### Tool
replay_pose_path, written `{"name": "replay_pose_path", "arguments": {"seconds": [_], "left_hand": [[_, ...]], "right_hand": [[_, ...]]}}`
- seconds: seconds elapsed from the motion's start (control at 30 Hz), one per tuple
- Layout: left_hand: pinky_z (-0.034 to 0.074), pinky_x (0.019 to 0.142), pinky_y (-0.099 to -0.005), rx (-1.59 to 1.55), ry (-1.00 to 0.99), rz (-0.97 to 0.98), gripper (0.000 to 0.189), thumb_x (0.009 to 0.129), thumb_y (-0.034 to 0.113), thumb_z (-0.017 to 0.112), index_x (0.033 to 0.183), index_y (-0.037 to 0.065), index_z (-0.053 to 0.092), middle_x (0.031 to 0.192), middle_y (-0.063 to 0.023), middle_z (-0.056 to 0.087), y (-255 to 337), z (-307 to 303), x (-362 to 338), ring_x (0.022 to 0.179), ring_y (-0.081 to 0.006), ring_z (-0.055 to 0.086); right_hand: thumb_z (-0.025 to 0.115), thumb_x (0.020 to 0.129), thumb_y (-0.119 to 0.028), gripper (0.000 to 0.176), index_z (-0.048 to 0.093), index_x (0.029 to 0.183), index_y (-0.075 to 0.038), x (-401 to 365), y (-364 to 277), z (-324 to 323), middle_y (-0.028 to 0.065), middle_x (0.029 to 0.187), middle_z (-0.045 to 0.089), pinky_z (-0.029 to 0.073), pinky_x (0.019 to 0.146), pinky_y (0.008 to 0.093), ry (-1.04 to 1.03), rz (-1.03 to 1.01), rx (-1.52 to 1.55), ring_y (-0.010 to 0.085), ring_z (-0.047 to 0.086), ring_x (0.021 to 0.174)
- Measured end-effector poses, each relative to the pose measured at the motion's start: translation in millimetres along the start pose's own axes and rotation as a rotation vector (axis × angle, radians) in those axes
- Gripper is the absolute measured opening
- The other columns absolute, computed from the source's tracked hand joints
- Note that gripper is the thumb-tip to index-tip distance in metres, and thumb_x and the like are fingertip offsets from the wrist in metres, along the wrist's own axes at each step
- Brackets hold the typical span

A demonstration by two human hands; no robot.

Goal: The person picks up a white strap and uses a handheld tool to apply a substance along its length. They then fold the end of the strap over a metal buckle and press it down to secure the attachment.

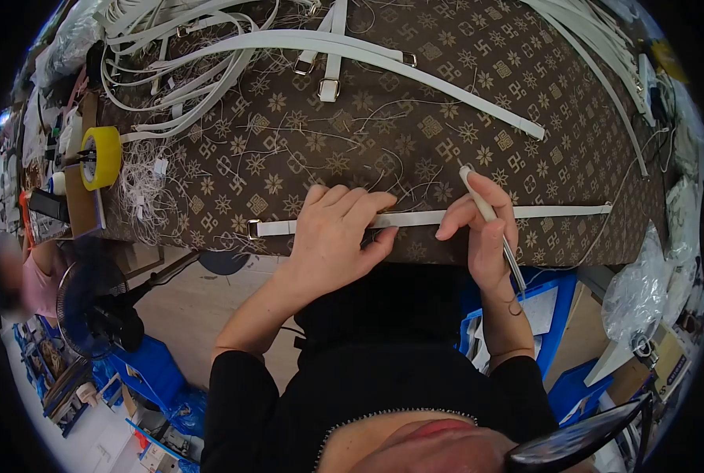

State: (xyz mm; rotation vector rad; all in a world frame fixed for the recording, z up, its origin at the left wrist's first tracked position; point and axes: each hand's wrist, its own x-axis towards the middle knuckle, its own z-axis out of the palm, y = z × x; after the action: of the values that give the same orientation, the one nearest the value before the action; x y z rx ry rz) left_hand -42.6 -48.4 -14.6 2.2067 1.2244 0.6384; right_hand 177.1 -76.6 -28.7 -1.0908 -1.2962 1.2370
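Note:
A narrow white strap (423, 219) with a metal buckle (253, 229) at its left end lies along the near edge of the patterned cloth. My left hand (332, 232) rests over it, thumb and fingers closed on the strap. Just to the right, my right hand (484, 225) is closed around a slim tool with a white handle (478, 197). The tool's thin metal shaft (514, 266) points back toward my wrist, away from the strap. What kind of tool it is I cannot make out. Loose threads (403, 185) lie just beyond my left fingers.
More white buckled straps (210, 75) are heaped at the back left, and others (596, 55) hang at the back right. A yellow tape roll (101, 158) stands beside tangled white thread (143, 185). A black fan (92, 307) and blue bins (557, 307) are below the table.

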Motion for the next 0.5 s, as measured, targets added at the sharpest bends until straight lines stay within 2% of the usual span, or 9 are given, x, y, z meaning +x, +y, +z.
{"name": "replay_pose_path", "arguments": {"seconds": [0.07,0.17,0.3,0.37,0.4,0.47,0.5], "left_hand": [[0.038,0.068,-0.0341,0.011,-0.007,-0.025,0.028,0.070,0.013,0.076,0.095,0.011,0.065,0.076,-0.0002,0.057,1.4,0.0,4.1,0.071,-0.0190,0.056],[0.035,0.066,-0.0328,0.018,0.021,0.037,0.030,0.069,0.009,0.077,0.097,0.013,0.066,0.069,0.0025,0.054,0.9,0.2,9.0,0.067,-0.0175,0.054],[0.037,0.066,-0.0326,0.028,0.007,0.069,0.021,0.070,0.007,0.075,0.089,0.013,0.067,0.072,0.0013,0.056,1.8,3.0,13.7,0.068,-0.0181,0.055],[0.038,0.066,-0.0327,0.031,0.006,0.084,0.019,0.070,0.006,0.075,0.086,0.013,0.068,0.073,0.0009,0.057,1.6,4.1,14.5,0.069,-0.0184,0.056],[0.038,0.066,-0.0326,0.025,0.002,0.085,0.019,0.069,0.005,0.075,0.085,0.012,0.067,0.073,0.0005,0.058,1.2,4.4,14.0,0.069,-0.0186,0.056],[0.038,0.067,-0.0325,0.017,-0.005,0.082,0.019,0.068,0.004,0.075,0.084,0.012,0.067,0.074,0.0002,0.058,-0.2,5.7,12.7,0.069,-0.0188,0.056],[0.038,0.067,-0.0324,0.017,0.013,0.095,0.019,0.068,0.003,0.075,0.084,0.012,0.067,0.074,0.0001,0.058,-1.2,7.2,12.0,0.069,-0.0188,0.056]], "right_hand": [[0.037,0.102,-0.052,0.065,0.044,0.135,0.004,-2.0,3.0,-1.9,0.0081,0.080,0.064,0.047,0.079,0.0278,-0.007,-0.003,0.079,0.0131,0.060,0.075],[0.033,0.100,-0.059,0.072,0.039,0.137,0.003,-0.4,-1.5,-0.6,0.0074,0.074,0.061,0.046,0.075,0.0300,-0.007,0.053,0.032,0.0148,0.056,0.074],[0.033,0.099,-0.061,0.074,0.041,0.136,0.003,-0.5,-0.9,0.1,0.0076,0.074,0.060,0.045,0.072,0.0278,0.002,0.062,0.052,0.0147,0.055,0.074],[0.034,0.099,-0.061,0.073,0.055,0.128,0.003,-3.4,0.8,-3.0,0.0059,0.078,0.061,0.046,0.068,0.0265,0.046,0.036,0.009,0.0141,0.057,0.072],[0.034,0.099,-0.061,0.073,0.055,0.128,0.003,-3.5,-1.5,-5.5,0.0059,0.078,0.061,0.046,0.068,0.0265,0.049,0.037,0.009,0.0141,0.057,0.072],[0.048,0.099,-0.049,0.056,0.064,0.118,0.001,-3.9,-8.3,-10.6,0.0058,0.076,0.060,0.044,0.061,0.0260,-0.003,-0.069,-0.095,0.0147,0.055,0.068],[0.048,0.099,-0.049,0.056,0.064,0.118,0.001,-5.6,-8.0,-12.1,0.0058,0.076,0.060,0.044,0.061,0.0260,-0.002,-0.067,-0.094,0.0147,0.055,0.068]]}}
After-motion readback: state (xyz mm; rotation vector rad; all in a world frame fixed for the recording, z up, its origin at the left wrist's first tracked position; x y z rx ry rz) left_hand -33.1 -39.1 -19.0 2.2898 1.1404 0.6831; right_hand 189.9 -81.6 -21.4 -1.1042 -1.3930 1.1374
